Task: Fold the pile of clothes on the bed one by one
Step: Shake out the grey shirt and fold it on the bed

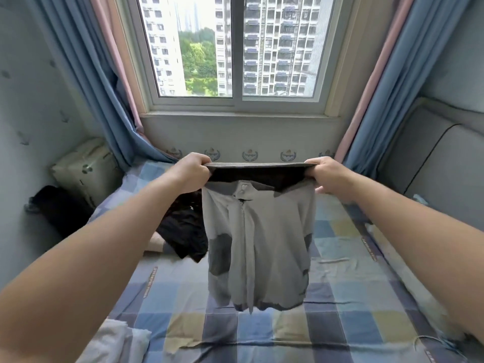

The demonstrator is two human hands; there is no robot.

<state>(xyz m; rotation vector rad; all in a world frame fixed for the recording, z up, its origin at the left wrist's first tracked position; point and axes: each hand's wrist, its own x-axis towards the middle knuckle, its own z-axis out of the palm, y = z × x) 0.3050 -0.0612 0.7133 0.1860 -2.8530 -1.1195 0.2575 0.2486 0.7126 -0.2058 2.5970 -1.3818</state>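
Grey zippered garment (258, 239) hangs over the bed (353, 284), my left hand (192, 174) gripping its waistband (259, 166) at ten o'clock, my right hand (328, 176) at two, dark clothes pile (183, 231) at nine o'clock.

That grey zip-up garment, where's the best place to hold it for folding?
By the dark band along its top, one hand at each end, coming from the sides, as the left hand and right hand grip it now. That straight edge lets the grey garment hang flat, zip centred, above the bed.
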